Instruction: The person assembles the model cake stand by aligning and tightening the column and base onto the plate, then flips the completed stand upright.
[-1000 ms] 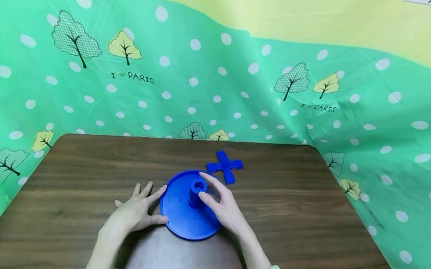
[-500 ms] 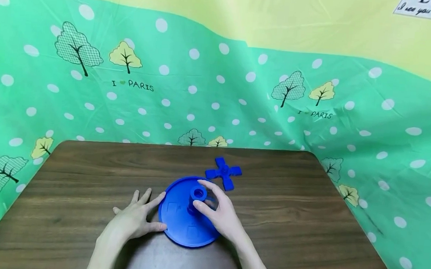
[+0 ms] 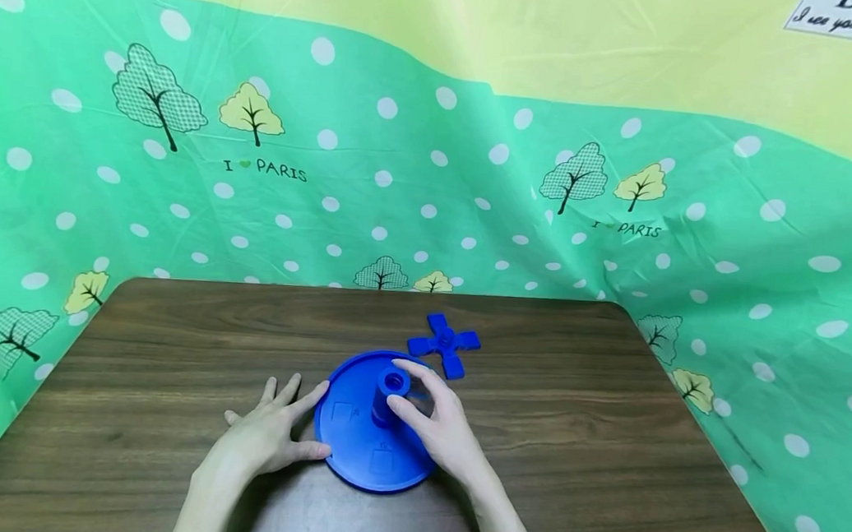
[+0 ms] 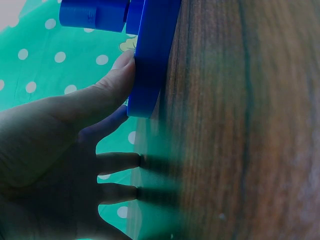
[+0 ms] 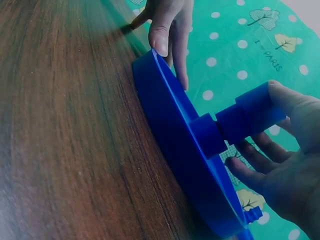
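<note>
In the head view, a blue round plate (image 3: 354, 442) with a raised rim lies on the table. My left hand (image 3: 258, 436) touches its left rim with thumb and forefinger, the other fingers spread on the tabletop. My right hand (image 3: 445, 424) pinches a blue hollow cylinder (image 3: 390, 395) by its upper end, between thumb and forefinger. The right wrist view shows this stepped cylinder (image 5: 260, 107) lined up with a short blue stub (image 5: 207, 135) on the plate's middle. A narrow notch shows between them; whether they touch inside, I cannot tell.
A blue four-armed cross piece (image 3: 444, 346) lies on the table just behind the plate. The brown wooden table (image 3: 169, 339) ends at a green dotted curtain (image 3: 382, 156) at the back.
The head view has tilted up a little, so everything sits lower in it. Both hands, the cylinder and the plate stay nearly as they were.
</note>
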Demonstrator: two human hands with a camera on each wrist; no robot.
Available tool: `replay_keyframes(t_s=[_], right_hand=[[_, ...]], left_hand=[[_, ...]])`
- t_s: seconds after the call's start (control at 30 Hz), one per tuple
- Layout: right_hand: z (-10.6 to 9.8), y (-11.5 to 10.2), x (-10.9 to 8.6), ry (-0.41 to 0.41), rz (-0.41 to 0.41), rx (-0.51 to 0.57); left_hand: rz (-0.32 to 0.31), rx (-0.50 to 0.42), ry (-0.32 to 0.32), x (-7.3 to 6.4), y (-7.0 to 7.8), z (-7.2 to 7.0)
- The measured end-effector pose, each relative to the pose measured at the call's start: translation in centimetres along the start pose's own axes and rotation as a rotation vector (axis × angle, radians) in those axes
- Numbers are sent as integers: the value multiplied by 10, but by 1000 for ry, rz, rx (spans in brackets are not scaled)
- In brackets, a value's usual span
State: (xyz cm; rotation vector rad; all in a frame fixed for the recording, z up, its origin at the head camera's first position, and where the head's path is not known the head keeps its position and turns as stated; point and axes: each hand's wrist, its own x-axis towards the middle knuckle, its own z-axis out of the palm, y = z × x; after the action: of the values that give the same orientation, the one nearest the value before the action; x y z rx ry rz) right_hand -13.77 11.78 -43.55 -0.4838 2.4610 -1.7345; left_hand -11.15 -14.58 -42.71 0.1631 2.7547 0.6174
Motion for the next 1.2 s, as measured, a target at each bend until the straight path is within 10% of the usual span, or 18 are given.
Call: replay_keyframes(t_s=[1.2], right_hand=[[-1, -1, -1, -60, -16, -7]], left_hand=[[-5, 3, -9, 0, 0, -2]])
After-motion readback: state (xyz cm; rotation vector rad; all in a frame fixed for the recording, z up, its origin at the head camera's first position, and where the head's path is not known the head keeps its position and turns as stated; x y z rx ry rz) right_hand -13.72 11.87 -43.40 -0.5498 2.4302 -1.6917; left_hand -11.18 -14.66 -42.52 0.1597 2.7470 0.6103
